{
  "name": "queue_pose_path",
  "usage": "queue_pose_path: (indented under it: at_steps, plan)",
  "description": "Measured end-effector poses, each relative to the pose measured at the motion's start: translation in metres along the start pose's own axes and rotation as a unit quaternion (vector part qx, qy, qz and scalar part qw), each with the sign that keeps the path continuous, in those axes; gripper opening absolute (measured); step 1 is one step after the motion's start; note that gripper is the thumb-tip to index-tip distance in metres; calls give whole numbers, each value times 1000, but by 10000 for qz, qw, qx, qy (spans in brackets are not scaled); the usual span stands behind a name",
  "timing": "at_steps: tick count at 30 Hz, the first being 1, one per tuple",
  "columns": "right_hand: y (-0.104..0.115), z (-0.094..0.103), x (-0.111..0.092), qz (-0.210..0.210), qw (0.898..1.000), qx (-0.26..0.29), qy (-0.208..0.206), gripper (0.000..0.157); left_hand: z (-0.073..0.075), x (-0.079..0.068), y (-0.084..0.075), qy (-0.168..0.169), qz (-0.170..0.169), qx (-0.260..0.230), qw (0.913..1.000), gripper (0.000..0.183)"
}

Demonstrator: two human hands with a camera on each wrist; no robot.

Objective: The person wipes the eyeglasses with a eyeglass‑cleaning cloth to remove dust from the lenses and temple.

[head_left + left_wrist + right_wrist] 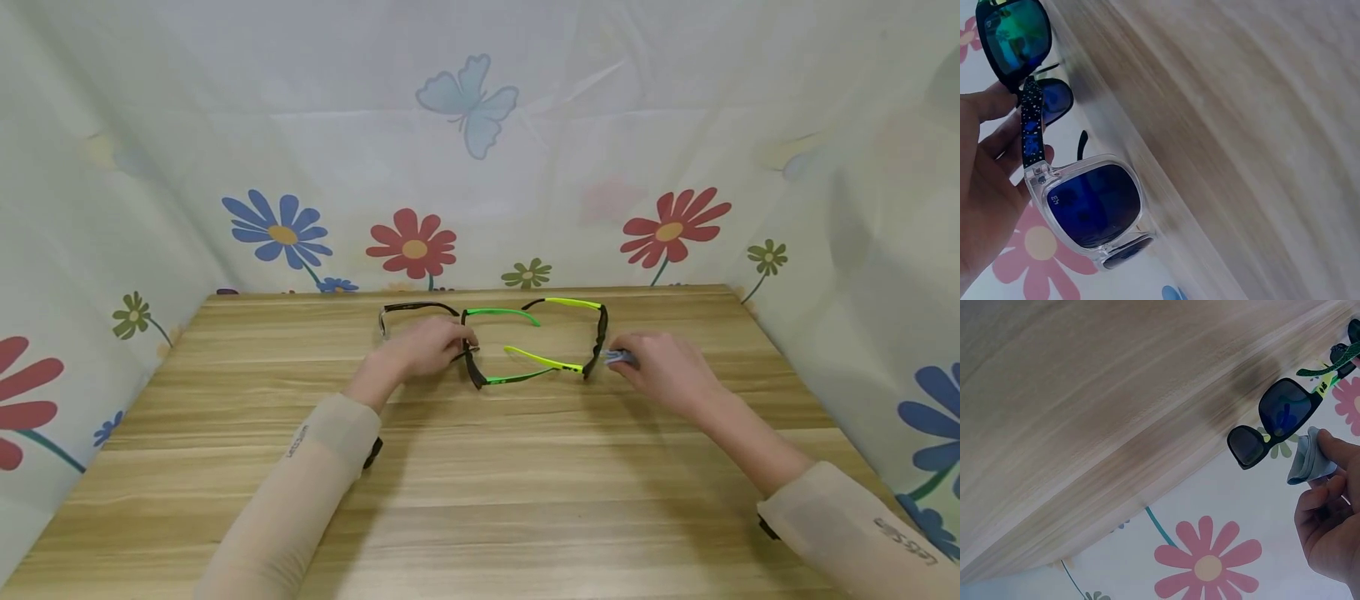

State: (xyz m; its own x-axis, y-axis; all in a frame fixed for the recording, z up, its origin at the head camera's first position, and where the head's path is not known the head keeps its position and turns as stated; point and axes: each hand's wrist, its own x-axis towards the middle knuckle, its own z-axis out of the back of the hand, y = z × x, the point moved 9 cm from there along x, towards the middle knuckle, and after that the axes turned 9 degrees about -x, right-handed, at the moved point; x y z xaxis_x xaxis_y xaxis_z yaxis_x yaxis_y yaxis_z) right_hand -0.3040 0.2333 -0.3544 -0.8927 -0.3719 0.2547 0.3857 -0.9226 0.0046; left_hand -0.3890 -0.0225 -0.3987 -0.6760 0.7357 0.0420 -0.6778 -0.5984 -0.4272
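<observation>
Clear-framed sunglasses (1094, 200) with blue lenses and dark speckled temples stand at the left. My left hand (432, 346) pinches the near temple (1032, 122) by its end, fingers partly behind it. Right beside those fingertips are black sunglasses with green temples (517, 377), their lenses green-blue in the left wrist view. Facing them from the right is a black pair with yellow temples (573, 302); the temples of these two overlap. Close to the right of the yellow pair's front, my right hand (663, 367) holds a folded light-blue cloth (1310, 459) between thumb and fingers.
The sunglasses stand on a wood-grain table (480, 483), towards its far edge. A white curtain (570, 167) printed with flowers and a butterfly surrounds the back and sides.
</observation>
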Motion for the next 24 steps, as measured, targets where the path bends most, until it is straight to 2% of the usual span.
queue_pose_path:
  at_steps: [5,11,18,24]
  plan:
    - [-1,2,-2,11,10000,67,-30,17,3,1,0,-179,260,244,9992,25]
    - [-4,4,-4,-27,9999,135,-60,17,7,7,-17,-316,236,510,9979,22]
    - [-11,6,-5,-217,9996,140,-82,20,-4,21,-42,-6,130,413,9991,22]
    - [-15,10,-11,-141,9995,224,-170,20,-16,33,-59,260,174,489,9983,21]
